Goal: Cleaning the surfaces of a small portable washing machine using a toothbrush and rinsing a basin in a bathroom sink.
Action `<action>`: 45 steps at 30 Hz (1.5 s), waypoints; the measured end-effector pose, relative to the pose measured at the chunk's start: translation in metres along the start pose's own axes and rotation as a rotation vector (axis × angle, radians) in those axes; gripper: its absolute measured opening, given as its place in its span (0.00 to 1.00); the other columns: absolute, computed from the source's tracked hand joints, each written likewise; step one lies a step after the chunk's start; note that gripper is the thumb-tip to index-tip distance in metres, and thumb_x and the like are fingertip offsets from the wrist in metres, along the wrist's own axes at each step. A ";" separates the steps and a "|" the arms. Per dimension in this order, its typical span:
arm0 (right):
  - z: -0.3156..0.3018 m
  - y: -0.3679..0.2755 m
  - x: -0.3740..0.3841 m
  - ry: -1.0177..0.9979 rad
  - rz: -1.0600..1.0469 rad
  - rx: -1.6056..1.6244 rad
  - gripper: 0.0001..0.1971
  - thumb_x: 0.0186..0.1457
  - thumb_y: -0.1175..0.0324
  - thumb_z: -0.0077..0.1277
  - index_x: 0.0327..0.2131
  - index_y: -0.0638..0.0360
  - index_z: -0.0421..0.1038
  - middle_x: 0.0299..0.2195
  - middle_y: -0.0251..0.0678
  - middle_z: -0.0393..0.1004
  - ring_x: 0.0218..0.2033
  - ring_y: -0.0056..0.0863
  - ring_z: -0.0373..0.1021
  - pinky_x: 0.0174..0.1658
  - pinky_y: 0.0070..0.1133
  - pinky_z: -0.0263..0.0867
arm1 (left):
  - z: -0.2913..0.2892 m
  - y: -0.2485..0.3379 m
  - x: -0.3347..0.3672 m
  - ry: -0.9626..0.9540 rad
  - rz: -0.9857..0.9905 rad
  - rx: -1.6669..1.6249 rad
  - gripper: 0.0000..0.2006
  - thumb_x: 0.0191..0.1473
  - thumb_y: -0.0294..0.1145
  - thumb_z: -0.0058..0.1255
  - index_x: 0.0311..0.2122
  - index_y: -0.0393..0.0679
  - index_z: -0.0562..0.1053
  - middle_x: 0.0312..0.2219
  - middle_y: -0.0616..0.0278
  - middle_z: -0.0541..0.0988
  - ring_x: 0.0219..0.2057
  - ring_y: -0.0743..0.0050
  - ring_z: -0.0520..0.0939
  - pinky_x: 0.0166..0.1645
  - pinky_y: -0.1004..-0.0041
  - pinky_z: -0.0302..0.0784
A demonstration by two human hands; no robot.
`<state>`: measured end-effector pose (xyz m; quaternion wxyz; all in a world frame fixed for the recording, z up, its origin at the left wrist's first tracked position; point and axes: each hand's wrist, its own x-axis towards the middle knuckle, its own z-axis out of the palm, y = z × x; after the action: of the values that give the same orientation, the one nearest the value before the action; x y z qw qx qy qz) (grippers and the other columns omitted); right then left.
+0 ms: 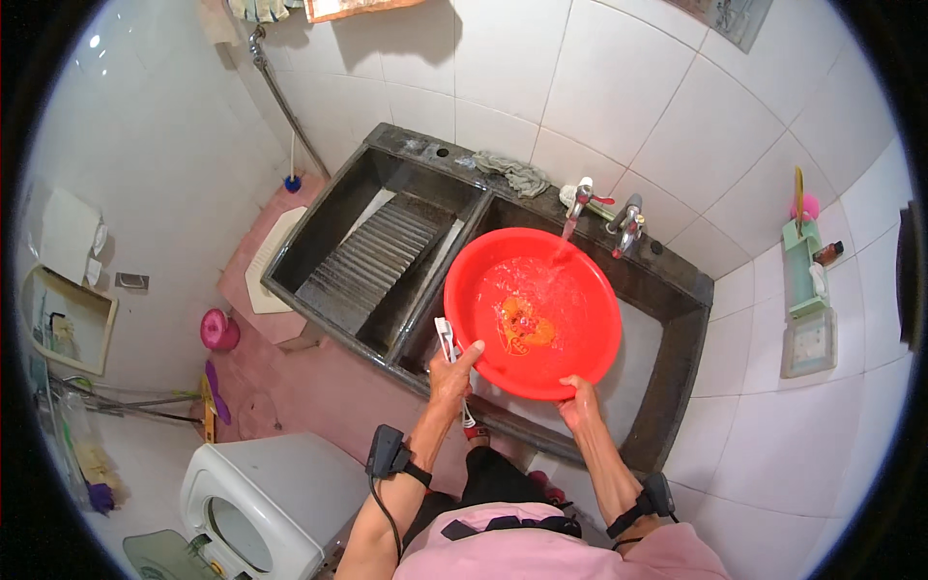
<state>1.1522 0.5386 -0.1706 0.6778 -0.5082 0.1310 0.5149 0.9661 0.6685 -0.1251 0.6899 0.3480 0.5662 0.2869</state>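
A round red plastic basin [472, 290] rests over the right-hand compartment of the dark stone sink [688, 362]. Water runs from a tap [583, 193] with a red handle into it, and the rippled water covers a yellow-orange pattern on its bottom. At the basin's near left rim, my left hand [449, 379] is closed round a slim white object [445, 333], whose kind I cannot make out; the thumb reaches to the rim. My right hand [580, 406] grips the near right rim with the thumb on top.
A ribbed washboard [372, 261] fills part of the left compartment. A grey cloth [514, 172] and a second tap [629, 227] are on the sink's back ledge. A white washing machine [290, 483] stands behind at left, and a pink bucket [220, 331] on the floor.
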 end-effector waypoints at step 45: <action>0.198 -0.207 0.084 0.106 -1.050 -2.004 0.15 0.50 0.64 0.40 0.30 0.69 0.70 0.36 0.56 0.69 0.36 0.50 0.67 0.38 0.39 0.64 | -0.012 0.072 0.071 0.188 0.277 -0.236 0.12 0.39 0.19 0.46 0.33 0.33 0.71 0.29 0.58 0.77 0.27 0.69 0.79 0.32 0.71 0.77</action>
<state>1.2919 0.7590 -0.0261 0.0911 -0.8355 -0.5416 0.0175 0.9681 0.7698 -0.1097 0.6239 0.3109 0.5376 0.4744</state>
